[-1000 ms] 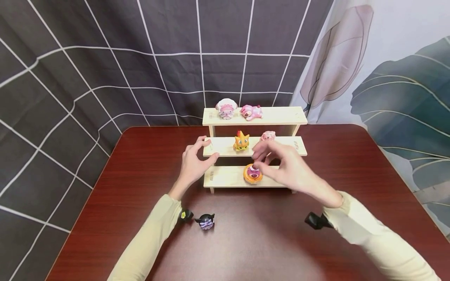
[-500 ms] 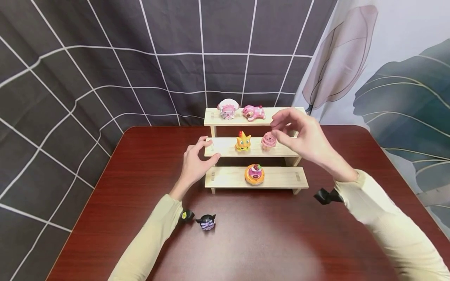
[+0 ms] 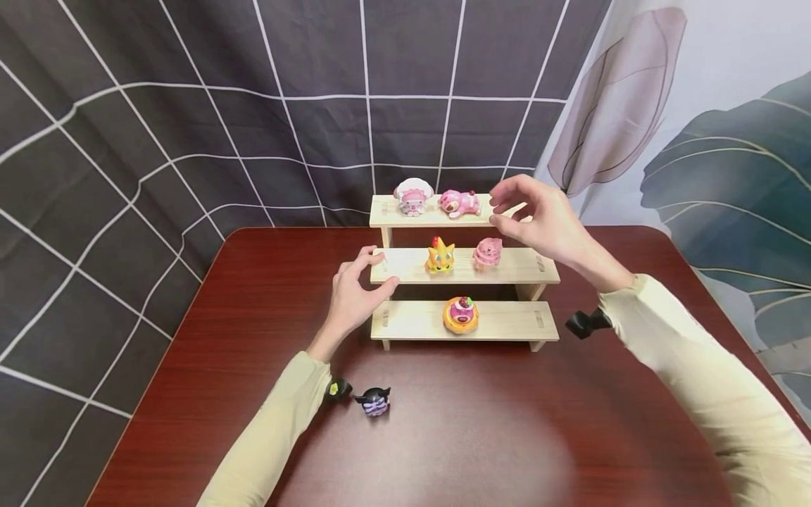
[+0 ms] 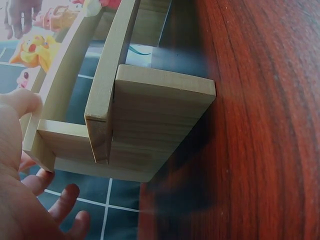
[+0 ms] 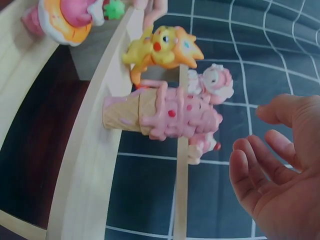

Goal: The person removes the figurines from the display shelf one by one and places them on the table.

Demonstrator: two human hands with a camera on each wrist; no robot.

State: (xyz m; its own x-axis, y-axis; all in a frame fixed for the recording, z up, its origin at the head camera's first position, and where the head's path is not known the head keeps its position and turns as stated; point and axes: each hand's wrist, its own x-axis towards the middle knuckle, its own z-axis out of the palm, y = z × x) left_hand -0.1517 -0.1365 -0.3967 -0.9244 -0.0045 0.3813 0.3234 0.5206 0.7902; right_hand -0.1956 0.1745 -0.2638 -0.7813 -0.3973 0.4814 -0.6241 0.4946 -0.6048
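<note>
My left hand (image 3: 350, 292) grips the left end of the middle board of a three-tier wooden shelf (image 3: 405, 324), thumb in front and fingers behind. Beside the top board's right part hovers my right hand (image 3: 548, 225), fingers loosely bent and holding nothing. A pink ice-cream-cone figurine (image 5: 175, 112) stands on the middle board, apart from that hand. Left of it is an orange-yellow spiky figurine (image 3: 440, 257). The top board bears a white-and-pink figurine (image 3: 413, 197) and a pink lying bear figurine (image 3: 459, 203). On the bottom board sits a tart-shaped figurine (image 3: 460, 315).
A black-and-purple figurine (image 3: 374, 402) stands on the red-brown table (image 3: 481, 436), close to the left sleeve's black wrist device (image 3: 338, 389). Behind the shelf hangs a dark grid-patterned curtain (image 3: 304, 127), with a leaf-patterned curtain (image 3: 716, 176) at the right.
My right hand has risen from in front of the ice-cream-cone figurine, moving up and right, leaving it on the middle board. The left hand has kept its hold on the shelf.
</note>
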